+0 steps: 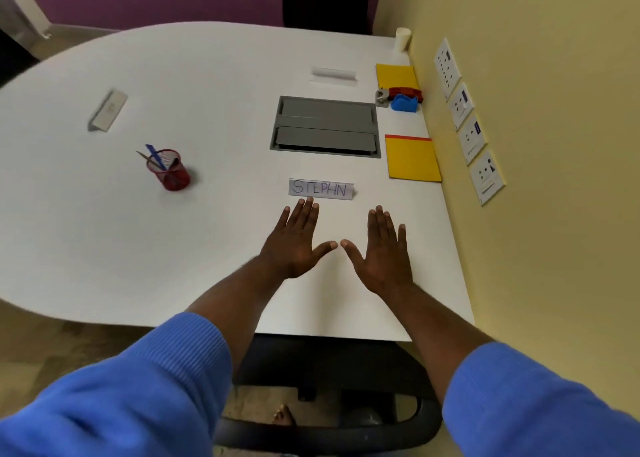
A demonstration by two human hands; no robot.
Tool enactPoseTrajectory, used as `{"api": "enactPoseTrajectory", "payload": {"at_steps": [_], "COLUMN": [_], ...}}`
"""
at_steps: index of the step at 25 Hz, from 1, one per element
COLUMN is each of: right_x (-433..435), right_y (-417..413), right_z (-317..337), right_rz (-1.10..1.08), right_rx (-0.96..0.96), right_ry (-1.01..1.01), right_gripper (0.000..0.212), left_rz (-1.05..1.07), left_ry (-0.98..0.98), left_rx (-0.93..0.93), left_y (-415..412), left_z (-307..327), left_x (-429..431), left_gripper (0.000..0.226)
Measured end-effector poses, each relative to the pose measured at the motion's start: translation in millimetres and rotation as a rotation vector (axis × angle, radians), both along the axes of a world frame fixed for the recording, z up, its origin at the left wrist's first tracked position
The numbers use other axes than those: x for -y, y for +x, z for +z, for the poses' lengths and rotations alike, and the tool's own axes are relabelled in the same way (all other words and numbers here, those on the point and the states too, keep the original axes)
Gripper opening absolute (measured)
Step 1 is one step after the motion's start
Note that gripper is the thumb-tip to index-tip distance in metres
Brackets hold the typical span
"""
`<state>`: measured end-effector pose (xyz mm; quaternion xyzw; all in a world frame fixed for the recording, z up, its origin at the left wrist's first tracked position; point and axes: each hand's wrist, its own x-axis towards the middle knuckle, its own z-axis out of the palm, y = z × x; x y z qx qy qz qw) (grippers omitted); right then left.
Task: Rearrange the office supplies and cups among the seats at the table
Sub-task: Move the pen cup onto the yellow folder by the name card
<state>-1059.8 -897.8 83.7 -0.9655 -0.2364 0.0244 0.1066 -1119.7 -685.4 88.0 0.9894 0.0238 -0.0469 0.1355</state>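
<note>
My left hand (294, 243) and my right hand (379, 254) lie flat on the white table (207, 235), fingers spread, thumbs nearly touching, holding nothing. Just beyond them stands a name card reading STEPHN (321, 190). A red mesh pen cup (169, 169) with a blue ruler and pencils stands to the left. By the wall lie a yellow folder (412, 158), a second yellow folder (396, 75), a blue tape dispenser (404, 102), a red stapler (407, 93) and a metal hole punch (382, 97). A white paper cup (402, 39) stands in the far right corner.
A grey cable hatch (325, 127) is set into the table's middle. Two more name cards stand at far centre (334, 75) and far left (109, 110). Wall sockets (467, 120) line the yellow wall on the right. A black chair (329, 422) sits below the table's near edge.
</note>
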Motion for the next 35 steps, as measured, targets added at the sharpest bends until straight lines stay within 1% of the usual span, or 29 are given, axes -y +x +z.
{"api": "enactPoseTrajectory", "payload": {"at_steps": [3, 7, 13, 18, 22, 26, 32, 35], "right_x": [-21.4, -50.6, -74.9, -106.0, -144.6, -194.5, -307.3, -345.1], "right_y": [-12.2, -25.7, -43.4, -52.8, -61.0, -64.8, -103.3, -119.5], "right_z": [20.3, 32.6, 29.9, 31.5, 26.0, 14.1, -0.7, -1.7], "right_rz": [0.063, 0.15, 0.205, 0.261, 0.275, 0.224, 0.117, 0.05], "right_rx": [0.017, 0.038, -0.006, -0.019, -0.006, 0.009, -0.009, -0.003], "right_ry": [0.026, 0.11, 0.175, 0.197, 0.197, 0.165, 0.145, 0.16], "right_gripper": [0.098, 0.093, 0.094, 0.093, 0.094, 0.094, 0.097, 0.098], "left_rz": [0.019, 0.064, 0.152, 0.233, 0.238, 0.17, 0.078, 0.052], "left_ry": [0.031, 0.087, 0.082, 0.059, 0.09, 0.077, 0.057, 0.053], "left_rx": [0.034, 0.063, 0.057, 0.092, 0.086, 0.09, 0.067, 0.037], "left_y": [-25.9, -50.5, -82.3, -103.7, -110.3, -108.1, -120.5, -124.0], "left_z": [23.7, 40.9, 42.2, 37.3, 33.7, 22.7, 10.0, 13.3], "left_x": [-12.1, -29.0, -41.1, -62.1, -106.8, -161.1, -285.4, -332.7], "left_gripper": [0.094, 0.093, 0.091, 0.092, 0.094, 0.093, 0.092, 0.093]}}
